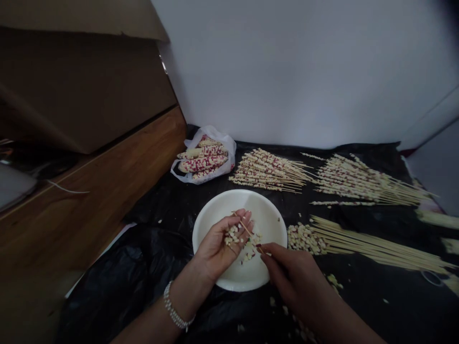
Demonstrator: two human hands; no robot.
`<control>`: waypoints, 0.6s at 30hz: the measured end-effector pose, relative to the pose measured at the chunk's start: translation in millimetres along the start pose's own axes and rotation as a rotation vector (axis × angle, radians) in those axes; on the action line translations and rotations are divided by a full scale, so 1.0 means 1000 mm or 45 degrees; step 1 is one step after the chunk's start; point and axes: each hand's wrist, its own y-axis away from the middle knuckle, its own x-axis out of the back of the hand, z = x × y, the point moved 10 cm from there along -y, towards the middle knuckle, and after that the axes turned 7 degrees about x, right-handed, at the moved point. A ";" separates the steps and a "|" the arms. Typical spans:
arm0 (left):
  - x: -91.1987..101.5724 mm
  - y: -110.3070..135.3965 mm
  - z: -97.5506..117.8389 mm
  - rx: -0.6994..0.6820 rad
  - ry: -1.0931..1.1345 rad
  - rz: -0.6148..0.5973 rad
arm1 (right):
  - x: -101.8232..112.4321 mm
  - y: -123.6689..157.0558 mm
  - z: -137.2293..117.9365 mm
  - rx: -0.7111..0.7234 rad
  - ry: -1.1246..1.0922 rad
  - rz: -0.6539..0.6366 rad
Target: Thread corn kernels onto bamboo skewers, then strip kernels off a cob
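My left hand is cupped palm-up over a white bowl, with a small heap of pale corn kernels lying in the palm and its fingers curled around them. My right hand pinches a thin wooden skewer whose tip points into the kernels in the left palm. More loose kernels lie in the bowl under the hands. A beaded bracelet circles my left wrist.
A black plastic sheet covers the surface. A white bag of red-and-white corn cobs lies behind the bowl. Two piles of threaded skewers rest at the back; bare skewers and a kernel heap sit right. A wooden ledge stands left.
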 end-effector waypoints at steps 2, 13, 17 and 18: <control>-0.004 0.001 -0.001 -0.002 -0.028 -0.051 | 0.002 0.000 -0.002 0.015 -0.005 0.027; -0.010 0.001 0.012 -0.126 -0.049 -0.060 | 0.009 0.000 -0.002 0.039 0.065 0.071; -0.009 0.000 0.010 -0.081 -0.027 -0.048 | 0.008 0.001 -0.001 0.028 0.032 0.076; -0.010 0.001 0.009 -0.069 -0.024 -0.050 | 0.007 0.001 -0.001 0.025 0.028 0.078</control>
